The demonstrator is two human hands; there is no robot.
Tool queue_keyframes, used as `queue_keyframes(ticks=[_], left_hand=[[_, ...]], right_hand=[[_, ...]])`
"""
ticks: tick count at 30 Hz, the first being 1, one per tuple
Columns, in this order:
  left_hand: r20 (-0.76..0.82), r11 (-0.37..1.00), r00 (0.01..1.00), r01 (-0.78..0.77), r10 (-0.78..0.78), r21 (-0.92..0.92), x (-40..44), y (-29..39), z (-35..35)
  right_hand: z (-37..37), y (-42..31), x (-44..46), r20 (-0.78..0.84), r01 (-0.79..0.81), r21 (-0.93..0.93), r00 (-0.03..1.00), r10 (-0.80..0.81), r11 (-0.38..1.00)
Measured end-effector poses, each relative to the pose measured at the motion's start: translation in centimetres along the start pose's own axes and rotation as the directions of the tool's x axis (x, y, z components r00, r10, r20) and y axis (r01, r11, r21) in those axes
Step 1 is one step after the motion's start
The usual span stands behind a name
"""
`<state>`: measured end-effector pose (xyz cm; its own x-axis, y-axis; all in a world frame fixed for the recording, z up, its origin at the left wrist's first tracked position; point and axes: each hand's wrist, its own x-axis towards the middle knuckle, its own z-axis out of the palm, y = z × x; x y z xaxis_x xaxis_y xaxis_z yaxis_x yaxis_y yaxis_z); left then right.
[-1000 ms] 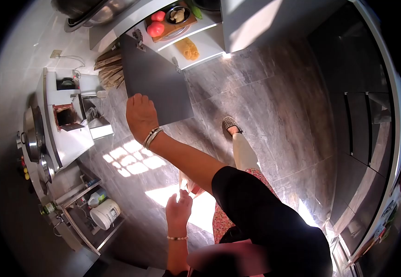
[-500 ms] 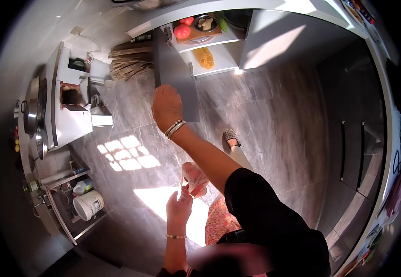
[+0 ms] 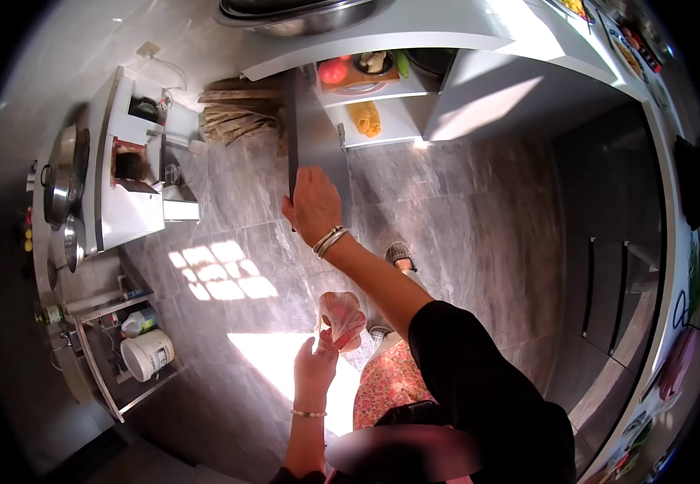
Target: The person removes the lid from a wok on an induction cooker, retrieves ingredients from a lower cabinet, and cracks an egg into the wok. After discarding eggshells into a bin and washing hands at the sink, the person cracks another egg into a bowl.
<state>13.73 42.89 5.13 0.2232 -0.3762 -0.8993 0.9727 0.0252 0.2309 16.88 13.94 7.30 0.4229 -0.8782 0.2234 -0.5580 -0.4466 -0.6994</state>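
The right hand [image 3: 315, 208] is at the free end of the open grey door [image 3: 318, 137], fingers on its face and thumb out to the left; whether they grip it, I cannot tell. The left hand [image 3: 314, 373], palm up, has its fingers closed on the clear bag [image 3: 340, 315], which holds something reddish over the floor [image 3: 487, 185], beside the right forearm. The door stands out from the cabinet [image 3: 406, 110], between its shelves and the firewood [image 3: 241, 113], partly hiding the wood. On the upper shelf a board [image 3: 358, 80] bears a red item [image 3: 333, 71] and a dark bowl [image 3: 373, 64] of pale pieces, with a green vegetable [image 3: 402, 64] beside them; a yellow bundle [image 3: 364, 118] lies on the shelf below. A metal basin [image 3: 302, 22] sits on the counter [image 3: 455, 32] above. At the left are a white stove [image 3: 128, 214] with an open firebox [image 3: 131, 164], a pan [image 3: 61, 173], and a rack [image 3: 92, 355] with a white bucket [image 3: 147, 356] and a jug [image 3: 138, 323]. The bucket's dark print and the jug's label are too small to read.
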Motion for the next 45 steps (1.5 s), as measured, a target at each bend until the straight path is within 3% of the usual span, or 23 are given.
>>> queue_keyframes(ticks=[3, 6, 8, 12, 14, 16, 17, 19, 20, 23, 25, 28, 31, 32, 35, 36, 39, 40, 42, 45], left_hand=[[0.013, 0.953, 0.994, 0.111, -0.112, -0.282, 1.2, 0.0, 1.0], [0.019, 0.911, 0.987, 0.153, -0.158, -0.383, 2.1, 0.2, 2.1], [-0.001, 0.906, 0.988, 0.142, -0.156, -0.400, 2.3, 0.2, 3.2], [0.015, 0.898, 0.993, 0.113, -0.118, -0.426, 4.3, -0.3, 2.7], [0.126, 0.908, 0.987, 0.145, -0.103, -0.393, 5.4, -0.7, 1.2], [0.115, 0.995, 0.992, -0.055, 0.045, 0.081, 6.0, -1.3, 1.1], [0.111, 0.819, 0.974, -0.224, 0.195, 0.528, 6.1, -1.7, 1.2], [0.137, 0.482, 0.947, -0.269, 0.292, 0.834, 6.2, -2.0, 1.7], [0.100, 0.531, 0.960, -0.230, 0.261, 0.816, 6.2, -1.8, 2.2], [0.122, 0.254, 0.955, -0.194, 0.271, 0.948, 7.4, -2.0, 1.6], [0.063, 0.336, 0.963, -0.153, 0.263, 0.930, 8.1, -2.2, 1.6], [-0.038, 0.400, 0.971, -0.062, 0.237, 0.914, 7.9, -1.5, 3.2], [0.130, 0.878, 0.968, -0.250, 0.215, 0.408, 8.5, -2.2, 3.9], [0.083, 0.445, 0.971, -0.177, 0.222, 0.878, 8.1, -1.2, 5.8], [0.096, 0.376, 0.962, -0.190, 0.256, 0.907, 8.9, -2.5, 3.8], [0.117, 0.723, 0.946, -0.307, 0.302, 0.619, 9.6, -3.9, 2.3], [-0.001, 0.454, 0.933, -0.175, 0.361, 0.873, 10.2, -3.9, 2.0], [0.043, 0.291, 0.911, -0.176, 0.410, 0.940, 9.7, -2.9, 3.5], [0.067, 0.137, 0.902, -0.138, 0.426, 0.981, 9.1, -1.4, 5.8], [-0.019, 0.184, 0.935, -0.049, 0.353, 0.982, 8.2, 0.4, 8.5]], right_hand=[[-0.2, -0.2, 0.7, 0.075, -0.061, 0.060, 0.996, 0.056, 0.996], [0.7, -0.6, 1.8, 0.108, -0.108, 0.095, 0.989, 0.098, 0.990], [1.3, -0.4, 2.3, 0.062, -0.099, 0.154, 0.994, 0.090, 0.983], [0.9, 0.1, 3.2, 0.207, -0.162, 0.213, 0.971, 0.118, 0.963], [-0.4, 0.7, 3.6, 0.294, -0.190, 0.303, 0.951, 0.098, 0.934], [-0.9, 3.1, 4.7, 0.344, -0.202, 0.327, 0.935, 0.083, 0.923], [-1.2, 4.7, 5.3, 0.371, -0.212, 0.336, 0.925, 0.078, 0.918], [-0.1, 10.0, 7.7, 0.197, -0.052, 0.289, 0.980, -0.006, 0.956], [1.2, 14.1, 9.4, 0.146, 0.044, 0.186, 0.987, -0.072, 0.982], [2.7, 22.3, 16.8, 0.077, 0.366, -0.235, 0.930, -0.358, 0.900], [3.4, 24.6, 22.1, 0.129, 0.350, -0.289, 0.937, -0.326, 0.891], [5.8, 28.5, 28.0, 0.239, 0.179, -0.582, 0.970, -0.044, 0.793], [7.8, 31.6, 31.4, 0.290, 0.119, -0.650, 0.952, 0.100, 0.750], [8.5, 32.3, 32.1, 0.299, 0.103, -0.659, 0.945, 0.134, 0.745], [10.5, 33.5, 34.1, 0.311, 0.059, -0.670, 0.927, 0.208, 0.740], [10.9, 33.9, 34.7, 0.313, 0.045, -0.674, 0.921, 0.230, 0.737], [11.4, 35.1, 35.9, 0.295, -0.012, -0.671, 0.913, 0.283, 0.741], [11.3, 35.3, 36.0, 0.291, -0.031, -0.661, 0.910, 0.295, 0.749], [11.0, 36.0, 36.2, 0.276, -0.069, -0.627, 0.912, 0.304, 0.776], [10.2, 37.1, 35.8, 0.239, -0.128, -0.543, 0.924, 0.299, 0.830]])
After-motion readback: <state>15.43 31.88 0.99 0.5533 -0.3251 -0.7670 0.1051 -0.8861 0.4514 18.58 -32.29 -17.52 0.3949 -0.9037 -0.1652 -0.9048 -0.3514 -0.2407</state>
